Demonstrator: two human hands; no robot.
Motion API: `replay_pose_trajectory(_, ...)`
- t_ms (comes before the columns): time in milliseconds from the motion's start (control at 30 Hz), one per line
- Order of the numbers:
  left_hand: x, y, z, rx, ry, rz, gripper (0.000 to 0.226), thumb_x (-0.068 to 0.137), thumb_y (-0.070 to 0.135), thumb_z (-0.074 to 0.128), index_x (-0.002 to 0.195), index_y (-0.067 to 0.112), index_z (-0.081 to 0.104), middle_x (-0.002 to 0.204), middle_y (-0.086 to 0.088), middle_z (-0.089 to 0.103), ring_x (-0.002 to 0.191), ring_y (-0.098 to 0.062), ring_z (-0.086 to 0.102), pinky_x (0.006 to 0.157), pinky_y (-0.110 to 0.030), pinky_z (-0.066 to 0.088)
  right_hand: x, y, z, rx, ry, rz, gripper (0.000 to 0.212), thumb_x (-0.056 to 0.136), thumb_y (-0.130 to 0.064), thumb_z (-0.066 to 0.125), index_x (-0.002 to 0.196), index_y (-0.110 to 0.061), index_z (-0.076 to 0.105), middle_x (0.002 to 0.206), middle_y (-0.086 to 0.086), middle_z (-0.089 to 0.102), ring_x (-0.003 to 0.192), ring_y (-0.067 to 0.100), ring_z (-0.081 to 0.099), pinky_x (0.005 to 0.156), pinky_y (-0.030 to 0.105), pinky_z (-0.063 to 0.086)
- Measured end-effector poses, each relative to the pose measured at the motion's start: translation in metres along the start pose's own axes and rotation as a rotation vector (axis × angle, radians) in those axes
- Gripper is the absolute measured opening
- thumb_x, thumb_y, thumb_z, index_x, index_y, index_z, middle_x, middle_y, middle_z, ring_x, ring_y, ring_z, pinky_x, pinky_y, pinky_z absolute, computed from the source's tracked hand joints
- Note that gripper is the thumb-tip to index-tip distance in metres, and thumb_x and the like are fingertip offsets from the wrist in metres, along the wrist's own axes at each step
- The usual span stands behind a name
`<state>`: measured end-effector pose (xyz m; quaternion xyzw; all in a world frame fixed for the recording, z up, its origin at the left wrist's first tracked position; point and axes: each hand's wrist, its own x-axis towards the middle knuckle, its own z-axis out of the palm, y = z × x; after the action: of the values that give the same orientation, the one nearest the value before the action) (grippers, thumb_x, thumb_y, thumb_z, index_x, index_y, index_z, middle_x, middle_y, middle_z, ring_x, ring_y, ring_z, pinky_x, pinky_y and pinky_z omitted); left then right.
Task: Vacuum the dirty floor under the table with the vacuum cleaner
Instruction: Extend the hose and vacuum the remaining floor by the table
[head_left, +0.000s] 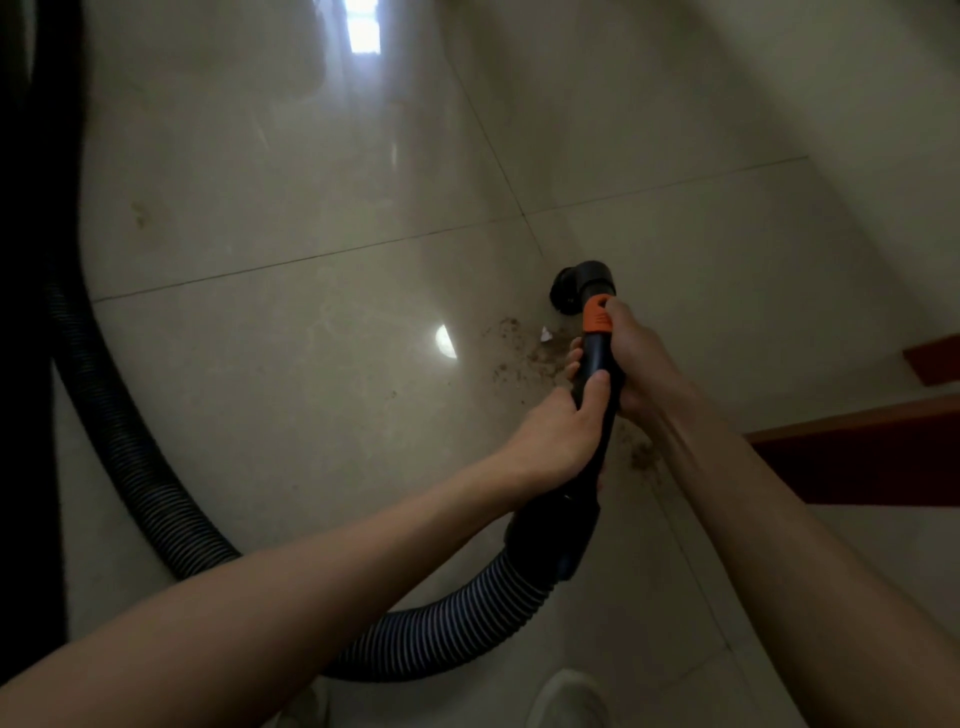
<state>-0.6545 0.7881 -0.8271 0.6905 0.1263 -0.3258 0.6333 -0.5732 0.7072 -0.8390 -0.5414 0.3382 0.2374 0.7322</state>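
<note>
Wand (597, 364) gripped two-handed for steady aim: right hand (631, 358) wrapped just below the orange collar (596, 317), left hand (558, 436) curled round lower down, nearer the hose (452, 618). Nozzle (574, 288) down on floor (311, 208) just beyond the dirt (524, 348), probably ready to sweep back through. Red-brown table edge (857, 447) right of wand.

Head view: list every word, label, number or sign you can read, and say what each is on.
None can be read. The black vacuum wand with its orange collar, the ribbed black hose, the glossy beige floor tiles and the red-brown wooden edge show no print; any moulded marks are too dark and blurred to tell.
</note>
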Motion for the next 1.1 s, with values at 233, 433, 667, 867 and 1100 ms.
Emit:
replay_pose_trajectory(233,-0.007,-0.003,0.009,0.001,-0.077,-0.031,0.053,0.096,0.054,0.027,0.100,0.007,0.051,0.082,-0.015,0.061,0.070,-0.029,0.063,0.073,-0.041,0.055,-0.005,0.007,-0.018,0.020,0.077,0.037,0.036,0.100,-0.037,0.039,0.084,-0.005,0.043,0.064,0.007,0.041,0.036,0.015,0.043,0.036,0.017,0.040)
replay_pose_trajectory(433,-0.012,-0.014,0.023,0.075,-0.083,-0.044,0.060,0.095,0.057,0.026,0.113,0.004,0.049,0.089,-0.018,0.064,0.074,-0.032,0.065,0.073,-0.038,0.054,-0.013,0.020,-0.035,0.033,0.091,0.074,0.039,0.100,-0.040,0.039,0.084,-0.004,0.045,0.062,0.007,0.043,0.034,0.015,0.045,0.036,0.017,0.040)
replay_pose_trajectory(667,-0.020,-0.025,0.019,0.078,0.022,-0.031,0.059,0.095,0.055,0.026,0.118,0.005,0.047,0.105,-0.024,0.063,0.092,-0.038,0.064,0.087,-0.047,0.052,-0.024,0.029,-0.019,0.049,-0.010,0.098,0.038,0.099,-0.038,0.041,0.082,-0.004,0.044,0.063,0.007,0.042,0.038,0.013,0.045,0.036,0.017,0.041)
replay_pose_trajectory(867,-0.025,-0.025,0.009,0.083,0.045,-0.043,0.060,0.096,0.054,0.024,0.115,0.004,0.051,0.107,-0.026,0.063,0.095,-0.039,0.063,0.088,-0.046,0.051,-0.017,0.035,-0.005,-0.034,0.090,0.047,0.041,0.100,-0.041,0.038,0.080,-0.006,0.044,0.062,0.007,0.042,0.037,0.015,0.045,0.036,0.017,0.039)
replay_pose_trajectory(1100,-0.030,-0.023,0.009,0.016,-0.008,-0.057,0.051,0.098,0.049,0.026,0.105,0.005,0.051,0.074,-0.013,0.060,0.064,-0.027,0.061,0.068,-0.038,0.054,-0.019,0.037,-0.009,-0.072,0.091,0.017,0.038,0.100,-0.037,0.039,0.080,-0.005,0.042,0.063,0.008,0.042,0.044,0.016,0.045,0.036,0.018,0.040)
